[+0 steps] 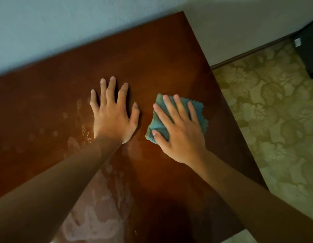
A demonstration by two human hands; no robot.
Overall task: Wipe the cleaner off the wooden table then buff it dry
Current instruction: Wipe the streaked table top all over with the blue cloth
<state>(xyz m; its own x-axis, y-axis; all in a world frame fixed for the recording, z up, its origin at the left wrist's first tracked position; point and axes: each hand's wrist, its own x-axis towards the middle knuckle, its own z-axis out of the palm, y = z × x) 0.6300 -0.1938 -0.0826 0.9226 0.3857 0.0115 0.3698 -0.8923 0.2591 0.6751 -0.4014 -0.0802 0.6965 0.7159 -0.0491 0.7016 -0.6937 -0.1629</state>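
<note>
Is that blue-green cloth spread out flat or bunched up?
Bunched up. The cloth lies crumpled in folds under the right hand, whose straight fingers press it onto the wooden table.

Head view, steeply down, seemingly close

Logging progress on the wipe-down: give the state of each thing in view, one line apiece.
wooden table: smeared, whitish residue at near left
blue cloth: bunched, flat on table under right hand
left hand: fingers spread, flat on table
right hand: fingers straight, pressing cloth
</note>
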